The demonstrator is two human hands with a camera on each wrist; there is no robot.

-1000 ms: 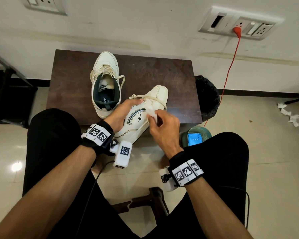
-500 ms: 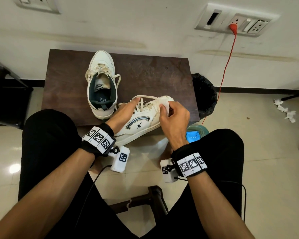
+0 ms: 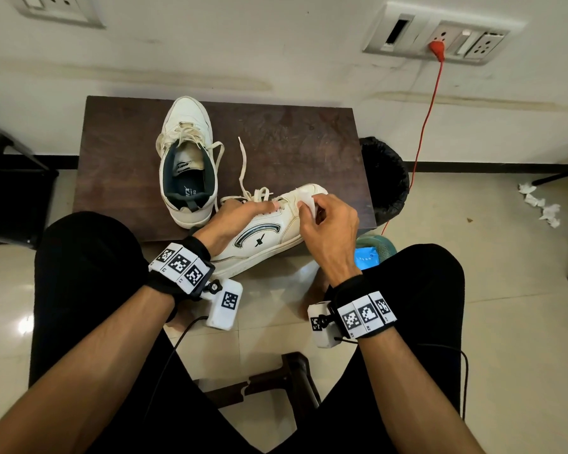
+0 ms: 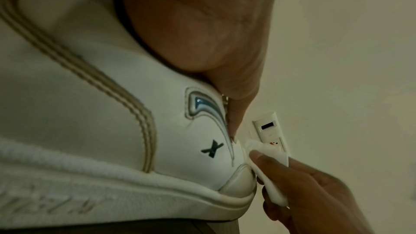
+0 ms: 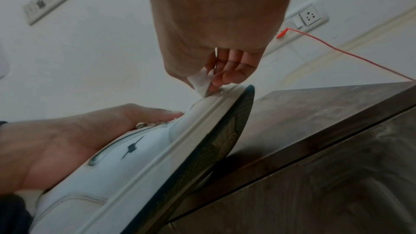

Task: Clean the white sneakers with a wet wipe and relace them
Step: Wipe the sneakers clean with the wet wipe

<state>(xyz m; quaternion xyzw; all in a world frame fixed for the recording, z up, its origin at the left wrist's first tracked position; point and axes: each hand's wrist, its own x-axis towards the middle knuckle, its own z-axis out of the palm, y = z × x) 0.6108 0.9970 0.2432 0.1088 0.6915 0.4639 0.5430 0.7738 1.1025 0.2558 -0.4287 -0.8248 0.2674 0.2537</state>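
A white sneaker [image 3: 263,237] lies tilted at the table's front edge, toe pointing right and heel hanging past the edge. My left hand [image 3: 240,214] grips it at the collar, thumb along the laces. My right hand [image 3: 328,224] pinches a folded white wet wipe [image 3: 307,203] and presses it on the toe. In the right wrist view the wipe [image 5: 200,83] meets the toe rim of the sneaker [image 5: 146,157]. In the left wrist view the wipe [image 4: 270,175] sits by the sneaker's side panel [image 4: 90,113]. The second sneaker [image 3: 187,126] stands upright behind, toe to the wall.
The dark wooden table [image 3: 292,142] stands against the wall. A loose lace end [image 3: 243,165] trails across it. A black-lined bin [image 3: 384,178] stands right of the table, with a blue wipe packet [image 3: 368,257] in front of it. A red cable [image 3: 423,126] hangs down; crumpled wipes [image 3: 541,208] litter the floor.
My left hand has turned the sneaker so its toe swings down and to the right. My right hand has carried the wipe from the side panel to the toe. A lace end has flipped outward.
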